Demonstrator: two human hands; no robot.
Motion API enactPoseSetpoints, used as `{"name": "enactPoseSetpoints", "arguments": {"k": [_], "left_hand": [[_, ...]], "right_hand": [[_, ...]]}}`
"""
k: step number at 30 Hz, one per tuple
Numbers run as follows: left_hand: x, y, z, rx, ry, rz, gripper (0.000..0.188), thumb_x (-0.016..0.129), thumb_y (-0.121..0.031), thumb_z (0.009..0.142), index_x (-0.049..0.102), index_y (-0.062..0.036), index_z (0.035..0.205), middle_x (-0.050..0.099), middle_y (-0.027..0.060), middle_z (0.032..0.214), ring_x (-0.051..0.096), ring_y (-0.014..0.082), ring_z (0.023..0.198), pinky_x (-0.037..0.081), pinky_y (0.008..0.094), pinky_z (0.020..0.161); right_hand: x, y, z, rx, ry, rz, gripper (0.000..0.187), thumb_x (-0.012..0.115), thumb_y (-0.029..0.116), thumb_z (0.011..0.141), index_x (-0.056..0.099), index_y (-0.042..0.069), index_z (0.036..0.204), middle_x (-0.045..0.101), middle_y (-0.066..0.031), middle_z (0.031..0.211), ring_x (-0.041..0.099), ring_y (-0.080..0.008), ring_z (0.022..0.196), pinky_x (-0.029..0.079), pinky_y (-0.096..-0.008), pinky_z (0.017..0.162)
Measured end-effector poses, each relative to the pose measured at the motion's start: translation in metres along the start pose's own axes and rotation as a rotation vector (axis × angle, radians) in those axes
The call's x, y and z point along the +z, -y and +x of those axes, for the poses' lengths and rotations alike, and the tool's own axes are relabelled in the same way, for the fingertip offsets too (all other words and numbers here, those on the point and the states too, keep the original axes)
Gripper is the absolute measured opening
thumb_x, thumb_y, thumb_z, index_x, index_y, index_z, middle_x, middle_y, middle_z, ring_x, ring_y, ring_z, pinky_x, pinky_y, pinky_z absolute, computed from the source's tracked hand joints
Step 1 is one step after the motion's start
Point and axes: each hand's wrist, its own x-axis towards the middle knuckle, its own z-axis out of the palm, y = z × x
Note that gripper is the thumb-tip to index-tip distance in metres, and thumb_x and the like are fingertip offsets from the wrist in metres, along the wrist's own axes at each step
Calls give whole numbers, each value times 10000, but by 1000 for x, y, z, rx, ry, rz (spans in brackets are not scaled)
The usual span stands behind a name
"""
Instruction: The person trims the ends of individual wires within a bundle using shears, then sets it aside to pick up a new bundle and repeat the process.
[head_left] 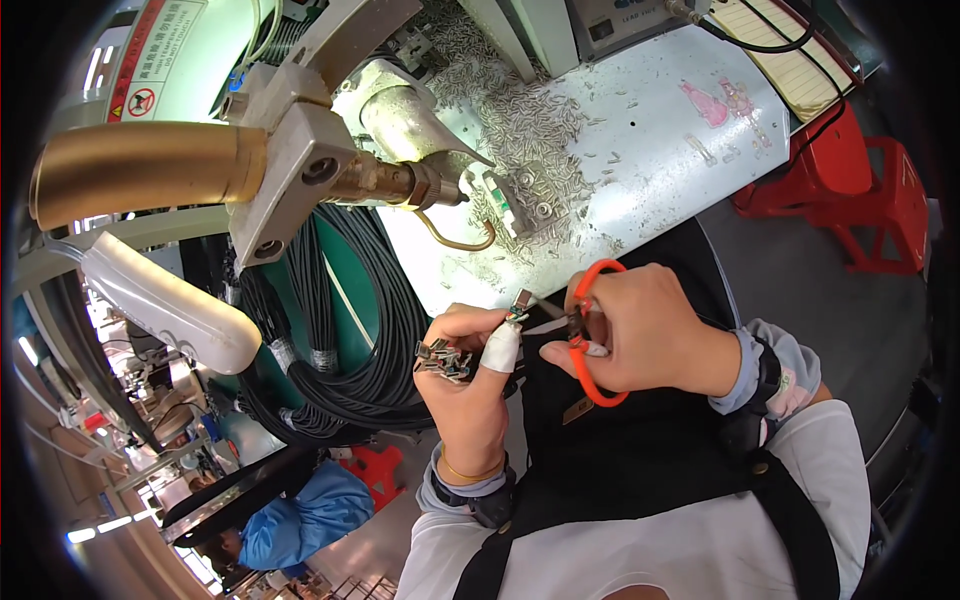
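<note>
My left hand [462, 405] pinches a small metal connector with a green circuit board [519, 303] between its fingertips. A white wrap [501, 348] covers the thumb. Several more small metal connectors [446, 362] are bunched in the curled fingers of the same hand. My right hand [660, 330] is closed around orange-handled pliers [602, 394]. Their narrow jaws point left, close to the pinched connector; whether they touch it I cannot tell. Both hands are above my black apron [600, 470], just off the near edge of the white work surface [650, 130].
A soldering machine with a brass-coloured body [150, 172] and nozzle stands over a small metal fixture [508, 205]. Loose metal bits [545, 125] litter the surface around it. Black cable coils [385, 340] and a white lamp [170, 305] are left, red stools [835, 165] right. A person in blue [305, 520] sits lower left.
</note>
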Motion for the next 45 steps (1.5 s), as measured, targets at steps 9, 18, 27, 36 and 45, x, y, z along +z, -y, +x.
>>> {"name": "enactPoseSetpoints", "arguments": {"k": [9,18,27,36,45], "left_hand": [[3,-6,4,46,-19,89,144,596,79,719,546,22,841,525,32,759,477,68,669,374,186,615],[-5,0,31,-221,97,-82,97,570,-13,768,522,-15,852,470,14,720,385,51,551,294,177,473],[-3,6,77,-361,92,-235,103,560,-50,791,545,-2,880,459,-17,651,314,41,457,217,184,399],[-16,5,88,-425,196,-246,206,599,-75,765,537,22,936,470,8,679,302,47,460,206,186,395],[-12,3,81,-336,167,-228,291,621,-103,747,522,41,980,472,13,706,318,50,497,218,188,415]], "right_hand": [[17,-2,-3,1,-68,-127,402,695,358,687,473,33,604,489,-83,465,504,-253,399,387,-315,391],[9,-7,2,182,132,290,325,626,256,782,468,11,636,475,-53,461,495,-152,391,359,-282,380],[2,-14,55,44,-366,430,188,519,139,836,455,-10,741,501,-35,544,472,-78,429,360,-218,379],[-1,-16,73,105,-219,342,158,488,97,830,430,-24,746,488,-64,546,494,-112,440,367,-253,393],[-4,-14,73,122,-200,376,141,497,82,812,429,-27,753,472,-72,528,475,-122,425,354,-257,400]]}}
